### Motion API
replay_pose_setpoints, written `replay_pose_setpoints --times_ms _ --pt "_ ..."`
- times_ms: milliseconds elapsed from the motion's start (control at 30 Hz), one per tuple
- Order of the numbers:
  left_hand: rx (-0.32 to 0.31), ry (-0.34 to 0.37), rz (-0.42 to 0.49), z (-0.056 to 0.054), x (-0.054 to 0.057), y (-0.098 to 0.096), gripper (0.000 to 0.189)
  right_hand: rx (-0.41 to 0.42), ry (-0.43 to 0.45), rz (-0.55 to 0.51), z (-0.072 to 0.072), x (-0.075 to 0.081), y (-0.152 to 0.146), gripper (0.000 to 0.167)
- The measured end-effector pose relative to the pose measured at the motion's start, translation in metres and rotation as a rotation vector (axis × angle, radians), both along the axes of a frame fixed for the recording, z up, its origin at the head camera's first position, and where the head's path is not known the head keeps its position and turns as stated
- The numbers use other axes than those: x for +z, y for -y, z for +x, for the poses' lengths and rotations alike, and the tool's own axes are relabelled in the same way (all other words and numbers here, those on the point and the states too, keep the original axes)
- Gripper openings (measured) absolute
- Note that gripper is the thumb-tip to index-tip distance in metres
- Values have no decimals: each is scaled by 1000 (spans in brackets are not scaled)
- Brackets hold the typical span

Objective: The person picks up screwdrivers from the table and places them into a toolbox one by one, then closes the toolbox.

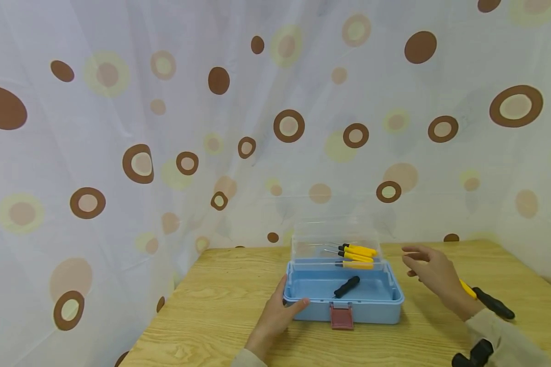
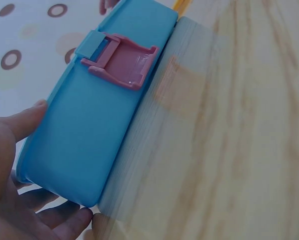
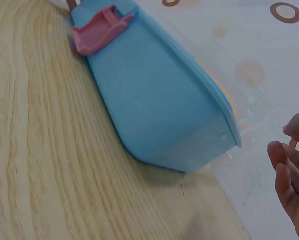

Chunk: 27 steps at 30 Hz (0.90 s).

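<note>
A light blue toolbox stands on the table with its clear lid raised at the back and its pink latch hanging down in front. My left hand grips the box's left end, thumb on the front rim and fingers round the lower corner. Inside lies a black-handled screwdriver. Several yellow-handled screwdrivers lie one above another against the lid area, thin shafts leftward. Just right of the box, my right hand hovers with loosely bent fingers and nothing in them.
Beyond my right wrist, a black handle and a yellow handle lie on the wooden table, partly hidden by the arm. A white curtain with brown and pale circles hangs behind and to the left.
</note>
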<state>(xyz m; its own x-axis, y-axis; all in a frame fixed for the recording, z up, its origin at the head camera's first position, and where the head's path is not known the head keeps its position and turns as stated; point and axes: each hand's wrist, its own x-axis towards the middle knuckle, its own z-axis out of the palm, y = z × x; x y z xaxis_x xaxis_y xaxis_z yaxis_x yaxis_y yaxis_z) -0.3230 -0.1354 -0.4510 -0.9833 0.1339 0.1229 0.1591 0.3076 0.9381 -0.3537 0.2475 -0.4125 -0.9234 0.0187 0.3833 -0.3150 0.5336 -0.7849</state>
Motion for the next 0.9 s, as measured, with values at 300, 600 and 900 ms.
replay_pose_setpoints --times_ms 300,600,900 --pt "-6 -8 -11 1 2 0 101 -130 -116 202 3 -18 -38 44" --pt "-3 -15 -9 0 1 0 100 -213 -104 346 5 -26 -64 44" --pt "3 -17 -23 0 0 0 102 -305 30 432 12 -30 -78 42"
